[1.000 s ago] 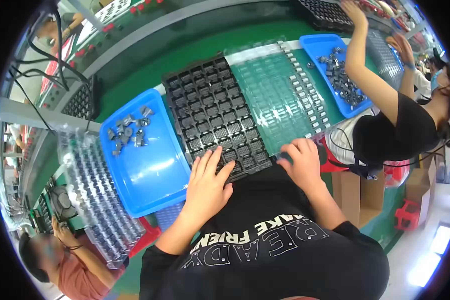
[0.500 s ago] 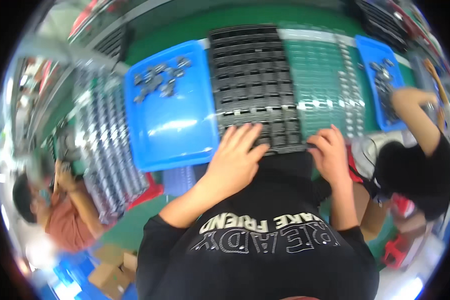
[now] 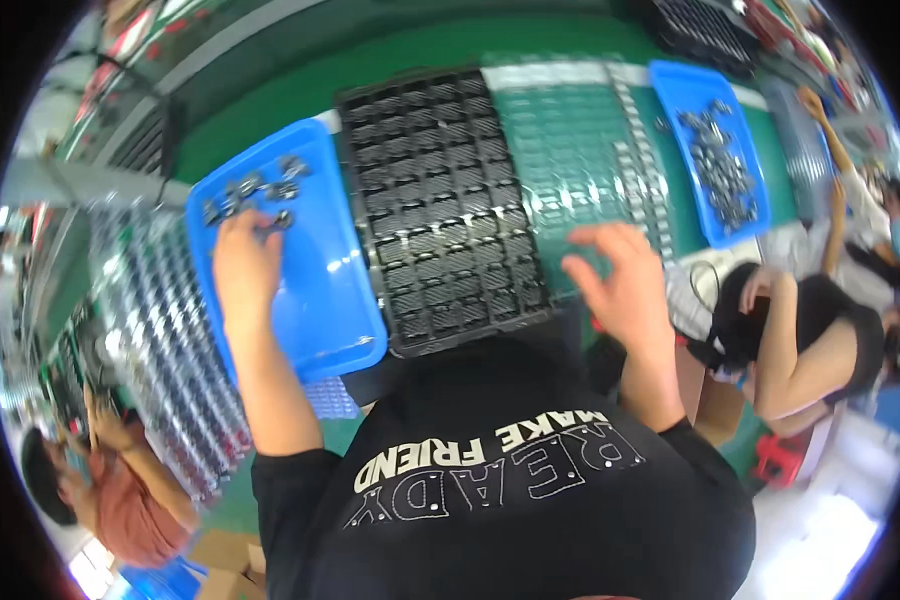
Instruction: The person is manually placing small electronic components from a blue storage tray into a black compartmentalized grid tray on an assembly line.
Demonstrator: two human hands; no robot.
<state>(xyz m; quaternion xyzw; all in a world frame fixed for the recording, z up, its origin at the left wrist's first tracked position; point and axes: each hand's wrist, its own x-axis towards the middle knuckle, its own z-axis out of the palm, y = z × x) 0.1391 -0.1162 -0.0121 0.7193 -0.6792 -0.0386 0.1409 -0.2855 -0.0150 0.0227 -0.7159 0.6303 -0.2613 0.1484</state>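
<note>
My left hand (image 3: pixel 247 265) is over the blue tray (image 3: pixel 315 350) on the left, its fingers curled closed on a small dark metal part (image 3: pixel 283 219). More such metal parts (image 3: pixel 250 185) lie loose at that tray's far end; my hand partly covers the nearest ones. Between my hands stands a black compartment tray (image 3: pixel 440 210), its cells in rows. My right hand (image 3: pixel 622 285) hovers by the near end of a clear plastic tray (image 3: pixel 570 150), thumb and fingers apart, holding nothing.
Another blue tray (image 3: pixel 660 75) with many metal parts stands to the right. Stacked clear trays (image 3: pixel 155 320) rise at the left. Black trays (image 3: pixel 705 35) sit at the far right. A person (image 3: pixel 135 480) works at the left, another (image 3: pixel 810 340) at the right.
My left hand has left the black tray's near edge and moved left into the blue tray. My right hand has come off the black tray's corner and opened. The view has shifted right.
</note>
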